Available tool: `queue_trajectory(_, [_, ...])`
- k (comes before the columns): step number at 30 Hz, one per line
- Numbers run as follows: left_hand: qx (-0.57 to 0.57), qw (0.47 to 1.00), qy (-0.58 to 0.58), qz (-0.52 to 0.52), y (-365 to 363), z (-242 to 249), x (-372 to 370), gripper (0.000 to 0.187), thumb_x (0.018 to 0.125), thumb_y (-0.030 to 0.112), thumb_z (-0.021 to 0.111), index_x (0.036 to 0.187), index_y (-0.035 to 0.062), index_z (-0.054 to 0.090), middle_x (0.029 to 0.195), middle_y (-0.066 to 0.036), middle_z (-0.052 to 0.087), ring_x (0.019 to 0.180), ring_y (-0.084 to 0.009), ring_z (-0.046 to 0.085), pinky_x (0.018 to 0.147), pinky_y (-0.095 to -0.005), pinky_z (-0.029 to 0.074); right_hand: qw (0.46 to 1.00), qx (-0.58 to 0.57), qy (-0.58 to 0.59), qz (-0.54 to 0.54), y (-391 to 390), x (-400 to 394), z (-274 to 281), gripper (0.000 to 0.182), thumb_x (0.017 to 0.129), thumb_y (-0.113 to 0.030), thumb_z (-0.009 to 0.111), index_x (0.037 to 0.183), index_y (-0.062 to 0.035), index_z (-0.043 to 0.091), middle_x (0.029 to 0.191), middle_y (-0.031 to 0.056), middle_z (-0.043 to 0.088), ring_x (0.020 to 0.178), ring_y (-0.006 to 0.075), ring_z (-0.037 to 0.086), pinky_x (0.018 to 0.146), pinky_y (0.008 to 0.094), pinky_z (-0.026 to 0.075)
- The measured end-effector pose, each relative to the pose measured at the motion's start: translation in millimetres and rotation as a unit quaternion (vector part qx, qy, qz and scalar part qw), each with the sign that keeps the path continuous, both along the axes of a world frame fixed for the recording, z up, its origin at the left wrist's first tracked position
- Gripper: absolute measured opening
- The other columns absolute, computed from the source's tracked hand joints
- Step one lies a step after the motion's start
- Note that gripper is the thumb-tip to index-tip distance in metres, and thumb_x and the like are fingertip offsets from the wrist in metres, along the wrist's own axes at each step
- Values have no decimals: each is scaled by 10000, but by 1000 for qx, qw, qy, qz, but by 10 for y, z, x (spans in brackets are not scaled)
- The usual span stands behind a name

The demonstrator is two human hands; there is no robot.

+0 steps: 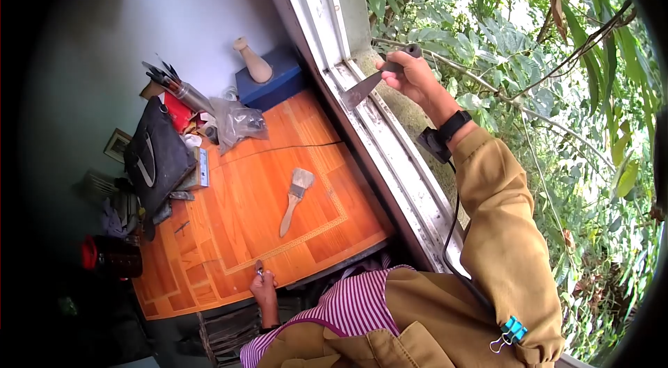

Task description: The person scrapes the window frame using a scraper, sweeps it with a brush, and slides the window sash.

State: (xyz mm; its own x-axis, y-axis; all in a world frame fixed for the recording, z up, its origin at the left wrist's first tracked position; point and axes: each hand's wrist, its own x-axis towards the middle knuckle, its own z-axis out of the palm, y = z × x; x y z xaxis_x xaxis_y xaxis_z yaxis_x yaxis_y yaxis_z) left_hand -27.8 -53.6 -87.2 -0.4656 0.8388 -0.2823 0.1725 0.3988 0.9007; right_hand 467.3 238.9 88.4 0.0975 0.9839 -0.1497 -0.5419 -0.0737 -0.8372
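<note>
My right hand (pixel 415 79) is closed around the dark handle of a putty knife (pixel 363 90). The knife's flat blade angles down to the white window track (pixel 400 145), its edge right at the dirty rail. On the near edge of the wooden table (pixel 236 208) rests my left hand (pixel 264 289), fingers curled. Something small and dark with a shiny part shows at its fingertips; I cannot tell what it is. Beyond that hand a paintbrush (pixel 298 190) with a wooden handle lies flat on the tabletop.
A black bag (pixel 156 152), a crumpled plastic bag (pixel 236 123) and a tin of brushes (pixel 188 95) crowd the table's far left. A wooden bottle-shaped piece (pixel 254 62) stands on a blue box (pixel 275 83). Outside the window, branches and leaves (pixel 501 55) hang close to the sill.
</note>
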Motion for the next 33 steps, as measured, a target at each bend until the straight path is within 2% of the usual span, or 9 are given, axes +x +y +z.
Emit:
queue_trajectory(3, [3, 1000, 4, 0, -5, -8, 0, 226, 868, 144, 568, 692, 2, 578, 580, -13, 540, 485, -72, 475, 473, -201, 365, 996, 15, 93, -3, -31, 143, -55, 169, 854, -93, 529, 912, 64, 514, 795, 179, 641, 561, 184, 634, 473, 245, 563])
queue_trajectory(8, [0, 1000, 8, -12, 6, 19, 5, 233, 867, 149, 572, 686, 2, 579, 574, -12, 537, 489, -71, 473, 478, -197, 357, 955, 130, 125, -234, -25, 468, 111, 160, 872, -99, 517, 866, 57, 552, 801, 151, 631, 577, 187, 637, 548, 248, 576])
queue_trajectory(21, [-9, 1000, 9, 1, 4, 43, 29, 254, 867, 175, 571, 685, -2, 578, 557, -4, 518, 493, -77, 474, 482, -209, 361, 978, 104, -180, -10, -215, -539, 589, 139, 807, -86, 523, 879, 30, 498, 771, 125, 583, 522, 187, 621, 445, 272, 532])
queue_trajectory(24, [-7, 1000, 12, -2, -9, 15, 15, 244, 860, 169, 572, 682, 3, 582, 551, -3, 516, 494, -76, 477, 482, -208, 361, 918, 138, -372, -20, -196, -720, 594, 139, 776, -119, 574, 813, 12, 544, 628, 105, 600, 513, 161, 620, 493, 289, 501])
queue_trajectory(28, [-15, 1000, 8, 0, -19, -29, -7, 232, 850, 167, 579, 681, 9, 588, 549, 2, 518, 494, -72, 478, 482, -207, 360, 819, 180, -539, -74, -32, -821, 621, 216, 725, -171, 602, 837, 13, 591, 601, 158, 609, 541, 262, 629, 602, 345, 507])
queue_trajectory(29, [-15, 1000, 4, 4, -24, -41, -11, 232, 850, 167, 579, 681, 9, 588, 549, 2, 518, 494, -72, 478, 482, -207, 360, 848, 141, -509, -34, -13, -837, 662, 237, 717, -182, 610, 851, 12, 583, 670, 206, 614, 634, 342, 626, 659, 390, 504])
queue_trajectory(30, [-12, 1000, 4, 6, -20, -39, -4, 234, 849, 170, 580, 677, 12, 586, 549, 4, 518, 493, -70, 477, 481, -208, 359, 846, 143, -512, -31, 32, -876, 657, 237, 717, -182, 610, 851, 12, 583, 670, 206, 614, 634, 342, 626, 659, 390, 504])
queue_trajectory(32, [-10, 1000, 2, 10, -21, -36, 16, 236, 847, 174, 581, 673, 15, 585, 549, 6, 518, 492, -69, 475, 479, -210, 357, 733, 239, -633, -68, 133, -987, 618, 263, 710, -195, 629, 871, 7, 577, 729, 241, 610, 735, 393, 609, 701, 430, 491])
queue_trajectory(33, [-5, 1000, 0, 11, -19, -16, 36, 239, 847, 174, 579, 668, 16, 581, 549, 6, 518, 493, -68, 472, 478, -211, 354, 723, 230, -649, -56, 120, -1060, 654, 273, 710, -200, 634, 888, -1, 578, 752, 251, 608, 775, 406, 599, 718, 452, 481])
